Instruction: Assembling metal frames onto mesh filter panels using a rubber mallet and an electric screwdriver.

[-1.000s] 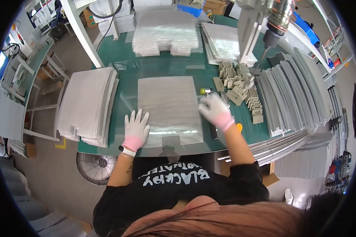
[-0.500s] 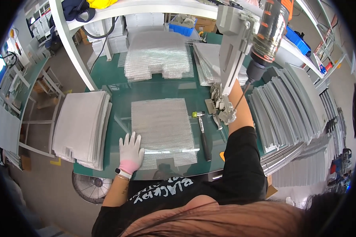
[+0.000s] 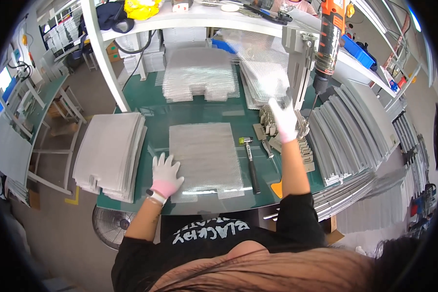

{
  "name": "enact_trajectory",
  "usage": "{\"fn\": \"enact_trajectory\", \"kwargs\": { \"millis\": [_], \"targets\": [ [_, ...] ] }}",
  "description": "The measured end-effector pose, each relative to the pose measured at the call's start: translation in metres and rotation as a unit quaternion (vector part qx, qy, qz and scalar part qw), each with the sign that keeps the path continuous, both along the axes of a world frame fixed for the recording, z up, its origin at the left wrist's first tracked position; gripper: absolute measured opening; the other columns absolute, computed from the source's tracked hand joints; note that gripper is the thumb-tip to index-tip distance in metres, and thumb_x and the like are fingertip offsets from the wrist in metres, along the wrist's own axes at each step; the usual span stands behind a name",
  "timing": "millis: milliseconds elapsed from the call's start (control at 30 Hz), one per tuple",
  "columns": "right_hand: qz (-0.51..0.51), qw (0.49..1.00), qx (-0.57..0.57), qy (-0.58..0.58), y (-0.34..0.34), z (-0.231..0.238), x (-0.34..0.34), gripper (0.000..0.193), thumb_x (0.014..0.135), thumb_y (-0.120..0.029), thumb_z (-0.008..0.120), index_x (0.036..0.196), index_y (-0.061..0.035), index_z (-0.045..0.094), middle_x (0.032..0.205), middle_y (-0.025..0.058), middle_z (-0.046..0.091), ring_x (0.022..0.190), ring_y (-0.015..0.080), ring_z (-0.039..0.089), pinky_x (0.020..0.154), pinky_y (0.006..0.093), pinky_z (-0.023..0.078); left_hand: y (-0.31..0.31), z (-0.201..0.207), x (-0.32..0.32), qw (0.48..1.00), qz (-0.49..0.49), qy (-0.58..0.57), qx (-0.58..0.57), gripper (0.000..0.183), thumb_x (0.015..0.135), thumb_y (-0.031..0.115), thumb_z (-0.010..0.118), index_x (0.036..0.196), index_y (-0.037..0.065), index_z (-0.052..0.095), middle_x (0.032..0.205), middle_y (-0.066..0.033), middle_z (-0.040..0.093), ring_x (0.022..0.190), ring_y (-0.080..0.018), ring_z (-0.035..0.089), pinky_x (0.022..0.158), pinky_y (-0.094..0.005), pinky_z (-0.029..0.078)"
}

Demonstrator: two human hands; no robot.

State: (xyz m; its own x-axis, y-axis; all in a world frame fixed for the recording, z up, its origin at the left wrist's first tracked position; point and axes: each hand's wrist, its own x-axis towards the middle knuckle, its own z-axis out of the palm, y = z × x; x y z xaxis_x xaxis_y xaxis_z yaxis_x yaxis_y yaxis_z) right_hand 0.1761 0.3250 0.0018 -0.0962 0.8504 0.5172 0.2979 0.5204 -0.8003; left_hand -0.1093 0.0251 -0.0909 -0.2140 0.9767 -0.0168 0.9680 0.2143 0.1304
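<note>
My left hand, in a white glove with a pink cuff, rests with fingers spread on the green table beside the left edge of a grey mesh sheet. My gloved right hand reaches far right and grips the near corner of another mesh sheet. That sheet is raised and tilted above the back right stack; glare and blur partly hide the fingertips. Between my arms, a hammer with a black grip and green-yellow head lies right of the flat sheet.
An orange power drill hangs beside an upright metal stand at right. Small metal brackets lie below it. Stacked sheets stand left, at the back, and as grey panels at right. A white shelf crosses behind.
My right hand has come out from behind the stand, and a mesh sheet now rises off the back right stack with it. My left hand stays spread by the flat sheet. The view has shifted slightly.
</note>
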Motion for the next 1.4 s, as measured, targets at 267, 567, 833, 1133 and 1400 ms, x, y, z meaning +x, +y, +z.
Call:
{"fn": "enact_trajectory", "kwargs": {
  "millis": [267, 567, 833, 1133, 1400],
  "targets": [
    [0.150, 0.981, 0.113, -0.049, -0.233, -0.093, -0.033, 0.114, 0.054, -0.034, 0.092, 0.145, -0.0003, 0.034, 0.152, 0.0312, 0.023, 0.139, 0.0502, 0.028, 0.114, 0.0589, 0.024, -0.003, 0.037, 0.115, 0.545, 0.061, -0.775, 0.314, 0.052, 0.097, 0.008, 0.056, 0.144, -0.004, 0.039, 0.138, -0.0196, 0.053, 0.126, -0.0237, 0.055, 0.100, -0.0315, 0.047],
    [0.118, 0.955, -0.119, -0.245, -0.218, -0.032, 0.023, 0.086, 0.082, -0.019, 0.072, 0.154, -0.0062, 0.027, 0.093, 0.0187, 0.068, 0.064, 0.0279, 0.064, 0.064, 0.0362, 0.053, -0.056, 0.002, 0.031, 0.688, 0.109, -0.666, 0.266, 0.051, 0.091, 0.005, 0.059, 0.139, -0.002, 0.044, 0.103, -0.0116, 0.067, 0.087, -0.0186, 0.066, 0.083, -0.0295, 0.054],
    [0.070, 0.960, -0.107, -0.248, -0.189, -0.091, 0.003, 0.087, 0.080, -0.025, 0.073, 0.151, -0.0030, 0.028, 0.115, 0.0270, 0.063, 0.105, 0.0406, 0.062, 0.090, 0.0437, 0.051, -0.030, -0.007, 0.033, 0.958, 0.082, -0.177, 0.209, 0.080, 0.073, 0.036, 0.081, 0.137, 0.002, 0.050, 0.104, -0.0194, 0.061, 0.099, -0.0347, 0.061, 0.087, -0.0428, 0.050],
    [0.067, 0.934, -0.163, -0.312, -0.179, -0.119, -0.008, 0.080, 0.082, -0.030, 0.072, 0.148, -0.0037, 0.034, 0.124, 0.0257, 0.060, 0.112, 0.0390, 0.060, 0.095, 0.0424, 0.049, -0.013, -0.027, 0.028, 0.983, 0.116, -0.104, 0.094, 0.077, 0.075, 0.046, 0.077, 0.138, 0.009, 0.051, 0.104, -0.0169, 0.061, 0.097, -0.0329, 0.062, 0.084, -0.0428, 0.051],
    [0.071, 0.932, -0.124, -0.333, -0.176, -0.141, -0.004, 0.066, 0.086, -0.033, 0.068, 0.141, -0.0051, 0.044, 0.120, 0.0222, 0.061, 0.109, 0.0372, 0.061, 0.092, 0.0434, 0.050, -0.016, -0.034, 0.027, 0.982, 0.110, -0.108, 0.113, 0.076, 0.075, 0.045, 0.077, 0.137, 0.007, 0.052, 0.104, -0.0181, 0.061, 0.097, -0.0337, 0.061, 0.084, -0.0427, 0.050]
  ]
}}
